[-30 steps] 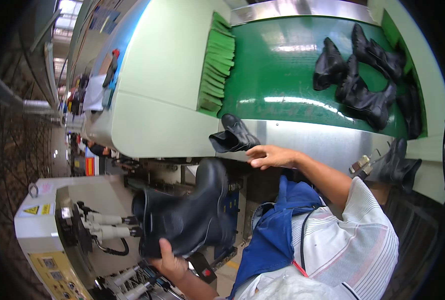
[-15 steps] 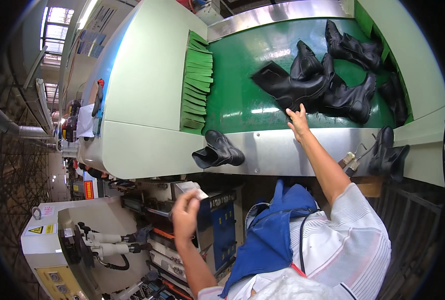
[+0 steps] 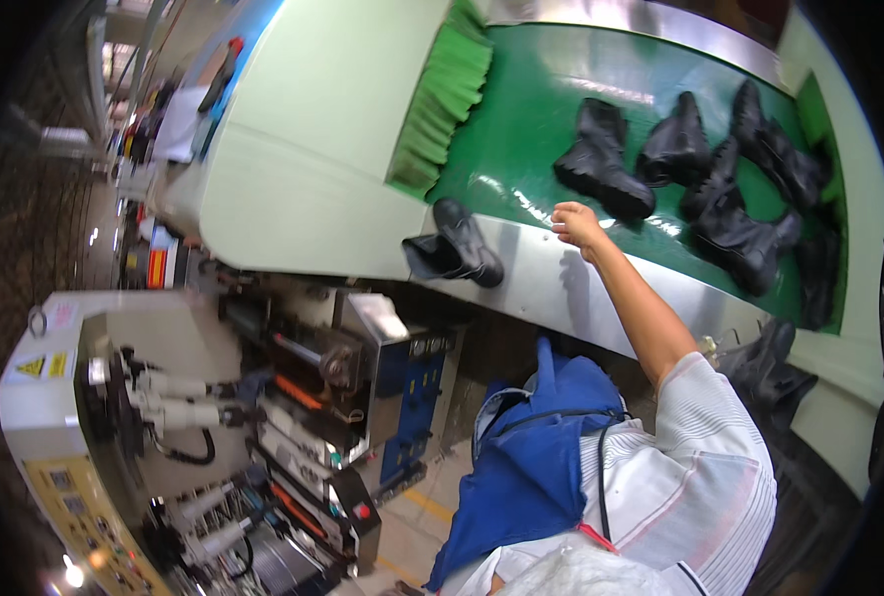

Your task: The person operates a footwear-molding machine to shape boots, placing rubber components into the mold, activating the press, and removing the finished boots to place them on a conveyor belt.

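My right hand (image 3: 576, 223) reaches up to the near edge of the green conveyor belt (image 3: 521, 119), fingers loose and holding nothing. Just beyond it a black boot (image 3: 601, 164) lies on the belt, close to the hand but apart from it. Several more black boots (image 3: 740, 214) lie further right on the belt. Another black boot (image 3: 459, 248) sits on the steel rim (image 3: 561, 288) to the left of my hand. My left hand is out of the picture.
A row of green brush strips (image 3: 442, 99) hangs over the belt's left end. A machine with pipes, hoses and a red button (image 3: 293, 397) stands below left. One more black boot (image 3: 775, 363) hangs under the belt's right end.
The boot my left hand held low has gone onto the belt with my right hand. The right hand has drawn back to the belt's edge, and the left hand has dropped out of view.
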`<state>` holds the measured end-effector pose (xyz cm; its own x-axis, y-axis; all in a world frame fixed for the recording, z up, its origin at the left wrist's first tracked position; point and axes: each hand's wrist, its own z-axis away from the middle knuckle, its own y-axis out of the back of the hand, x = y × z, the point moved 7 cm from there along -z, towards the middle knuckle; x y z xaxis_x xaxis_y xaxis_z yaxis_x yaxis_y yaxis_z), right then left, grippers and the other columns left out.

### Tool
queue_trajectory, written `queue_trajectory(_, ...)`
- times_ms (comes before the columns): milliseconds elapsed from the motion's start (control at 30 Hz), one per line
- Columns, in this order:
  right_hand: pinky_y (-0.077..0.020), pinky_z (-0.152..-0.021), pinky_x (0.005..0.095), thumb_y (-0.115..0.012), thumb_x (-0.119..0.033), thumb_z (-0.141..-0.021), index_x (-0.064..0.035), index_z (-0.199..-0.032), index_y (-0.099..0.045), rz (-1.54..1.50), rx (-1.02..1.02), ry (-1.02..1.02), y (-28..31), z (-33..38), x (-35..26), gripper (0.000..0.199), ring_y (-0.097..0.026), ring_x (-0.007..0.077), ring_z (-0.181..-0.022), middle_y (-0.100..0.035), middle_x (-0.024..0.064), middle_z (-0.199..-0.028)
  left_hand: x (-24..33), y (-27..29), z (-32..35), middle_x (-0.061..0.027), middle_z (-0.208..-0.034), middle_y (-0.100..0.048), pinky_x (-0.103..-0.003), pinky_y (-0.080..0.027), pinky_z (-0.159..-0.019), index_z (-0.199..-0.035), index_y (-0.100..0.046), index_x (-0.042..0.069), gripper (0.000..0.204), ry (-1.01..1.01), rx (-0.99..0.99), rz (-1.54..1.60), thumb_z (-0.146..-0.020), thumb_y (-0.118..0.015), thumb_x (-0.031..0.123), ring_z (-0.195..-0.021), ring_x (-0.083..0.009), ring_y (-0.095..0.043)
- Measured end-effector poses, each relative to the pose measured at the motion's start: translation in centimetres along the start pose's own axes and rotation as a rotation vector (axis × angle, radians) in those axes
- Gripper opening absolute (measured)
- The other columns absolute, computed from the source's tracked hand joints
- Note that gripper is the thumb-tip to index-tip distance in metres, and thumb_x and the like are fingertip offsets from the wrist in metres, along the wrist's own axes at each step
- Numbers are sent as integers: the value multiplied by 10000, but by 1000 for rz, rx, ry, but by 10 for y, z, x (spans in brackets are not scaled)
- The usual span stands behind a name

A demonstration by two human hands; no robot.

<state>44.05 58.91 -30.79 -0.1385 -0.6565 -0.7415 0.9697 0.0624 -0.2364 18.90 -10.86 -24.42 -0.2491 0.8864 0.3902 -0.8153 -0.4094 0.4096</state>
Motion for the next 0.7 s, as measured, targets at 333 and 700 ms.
queue_trajectory(333,-582,-831,486,-788,-219,-824,-71,-1251,-616,936,-350,1041,-238,178,-18,484,-701,409,-960,-614,135,-1315,-78,-42,28,-152,-1208,-705,-362,-556,-881,-1319,-604,-33,373,65,61,267,-996,-632,153,-1002,-252,-701)
queue_trajectory(700,-549,-732,454,-707,-429,-883,-21,-843,-746,1073,56,584,-155,45,-39,412,-716,389,-789,-716,212,-775,-127,-51,-8,-175,-1216,-723,-356,-570,-908,-1303,-625,-39,387,2,113,709,-975,-617,166,-1088,-264,-706)
